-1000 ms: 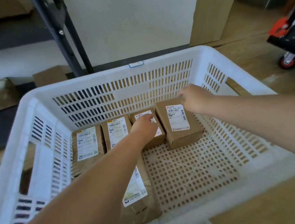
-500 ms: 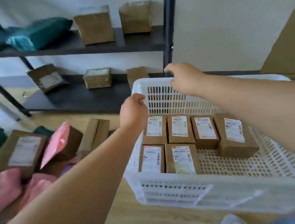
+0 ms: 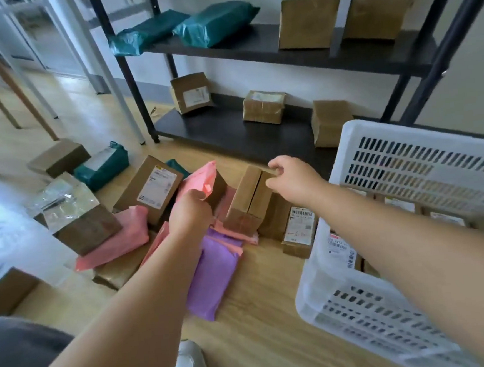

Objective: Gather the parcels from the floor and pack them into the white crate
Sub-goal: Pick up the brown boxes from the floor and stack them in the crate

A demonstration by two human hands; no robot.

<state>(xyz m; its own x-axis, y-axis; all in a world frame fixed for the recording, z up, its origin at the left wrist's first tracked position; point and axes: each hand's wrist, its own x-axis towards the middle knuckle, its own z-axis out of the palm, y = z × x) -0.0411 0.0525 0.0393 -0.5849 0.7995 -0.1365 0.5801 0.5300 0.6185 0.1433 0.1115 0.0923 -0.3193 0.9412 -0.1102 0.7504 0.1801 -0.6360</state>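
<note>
Cardboard box, stiff and probably light, leans in the floor pile beside the white crate; my right hand pinches its top edge. My left hand grips the limp, likely slippery pink mailer.

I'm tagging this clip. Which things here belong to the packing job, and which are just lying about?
Job: white crate; brown box gripped by right hand; pink mailer in left hand; purple mailer.
Lying about: shelf boxes; shelved green bags; table legs.
</note>
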